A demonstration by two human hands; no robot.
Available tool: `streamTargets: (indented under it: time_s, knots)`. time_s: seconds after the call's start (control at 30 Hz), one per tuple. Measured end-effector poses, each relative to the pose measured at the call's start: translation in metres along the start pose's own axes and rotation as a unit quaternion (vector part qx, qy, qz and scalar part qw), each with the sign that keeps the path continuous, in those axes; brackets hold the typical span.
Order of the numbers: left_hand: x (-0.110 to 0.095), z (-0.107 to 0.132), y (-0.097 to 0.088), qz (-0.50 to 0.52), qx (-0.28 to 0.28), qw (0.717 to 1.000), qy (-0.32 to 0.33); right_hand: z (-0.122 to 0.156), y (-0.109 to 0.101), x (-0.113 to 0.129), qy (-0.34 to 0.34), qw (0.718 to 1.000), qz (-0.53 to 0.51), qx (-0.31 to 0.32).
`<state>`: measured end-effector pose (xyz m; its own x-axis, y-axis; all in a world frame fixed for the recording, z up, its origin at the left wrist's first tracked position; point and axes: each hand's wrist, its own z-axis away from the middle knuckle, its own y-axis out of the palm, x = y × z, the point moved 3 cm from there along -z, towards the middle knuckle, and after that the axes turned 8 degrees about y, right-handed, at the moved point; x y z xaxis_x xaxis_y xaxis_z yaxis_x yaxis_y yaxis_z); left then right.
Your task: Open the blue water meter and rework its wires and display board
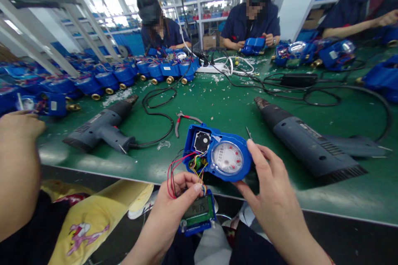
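A blue water meter [228, 157] with a round clear dial lies at the front edge of the green bench, its side compartment uncovered. My right hand [270, 182] grips the meter's right side, thumb below and fingers above. Red, black and yellow wires run from the compartment to a display board [199, 211] in a blue frame, its screen reading what looks like "PU35". My left hand [182, 194] pinches the wires at the top of that board, which hangs just off the bench edge.
Heat guns lie left [101, 126] and right [307, 140], with red-handled pliers [183, 122] between. Rows of blue meters [115, 74] and a white power strip [213, 67] stand behind. Co-workers sit opposite; another person's arm [20, 161] reaches in at left. Black cables [158, 105] cross the bench.
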<state>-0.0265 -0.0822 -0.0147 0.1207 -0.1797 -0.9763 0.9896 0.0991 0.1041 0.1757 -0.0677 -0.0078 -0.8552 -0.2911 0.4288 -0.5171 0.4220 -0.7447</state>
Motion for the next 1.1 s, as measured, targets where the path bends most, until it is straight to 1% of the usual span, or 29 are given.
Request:
streamTargets:
  time_s: [0.1,0.17,0.23,0.3,0.4,0.47,0.57,0.6,0.63,0.67,0.73,0.8,0.87,0.93,1.0,1.1]
  knots:
    - [0.0,0.003,0.006,0.054,0.008,0.998,-0.035,-0.01,0.006,-0.007,0.0,1.0,-0.01,0.03]
    - [0.0,0.005,0.013,0.095,0.019,0.994,-0.044,-0.021,0.011,-0.016,0.011,0.998,-0.035,0.055]
    - [0.0,0.006,0.02,0.13,0.026,0.99,-0.039,-0.036,0.018,-0.023,0.014,0.994,-0.068,0.081]
    - [0.002,0.005,0.027,0.149,0.028,0.988,-0.028,-0.053,0.027,-0.028,-0.001,0.988,-0.113,0.102]
    - [0.006,0.003,0.031,0.153,0.025,0.988,-0.022,-0.069,0.035,-0.029,-0.023,0.983,-0.151,0.104]
    - [0.01,0.001,0.03,0.148,0.02,0.989,-0.02,-0.067,0.033,-0.027,-0.005,0.985,-0.158,0.068]
    - [0.016,0.001,0.025,0.134,0.021,0.991,-0.013,-0.047,0.021,-0.018,0.045,0.982,-0.182,-0.008]
    - [0.017,0.002,0.024,0.127,0.028,0.992,-0.009,-0.038,0.017,-0.013,0.054,0.979,-0.198,-0.014]
    - [0.019,0.002,0.022,0.12,0.035,0.992,-0.003,-0.03,0.014,-0.007,0.058,0.974,-0.218,0.0]
    - [0.02,0.003,0.021,0.113,0.043,0.993,0.007,-0.023,0.013,-0.001,0.058,0.968,-0.241,0.031]
    - [0.021,0.004,0.018,0.109,0.053,0.992,0.029,-0.016,0.015,0.012,0.069,0.949,-0.284,0.118]
    - [0.022,0.004,0.014,0.118,0.066,0.99,0.038,-0.016,0.021,0.021,0.102,0.92,-0.322,0.197]
    - [0.023,0.004,0.01,0.122,0.081,0.988,0.041,-0.02,0.029,0.025,0.142,0.886,-0.358,0.257]
    - [0.023,0.005,0.005,0.106,0.082,0.99,0.055,-0.023,0.036,0.024,0.175,0.85,-0.392,0.305]
    - [0.021,0.005,0.0,0.063,0.051,0.994,0.08,-0.024,0.042,0.023,0.201,0.818,-0.419,0.339]
    - [0.015,0.005,-0.007,-0.013,-0.048,0.991,0.124,-0.021,0.047,0.021,0.23,0.781,-0.449,0.368]
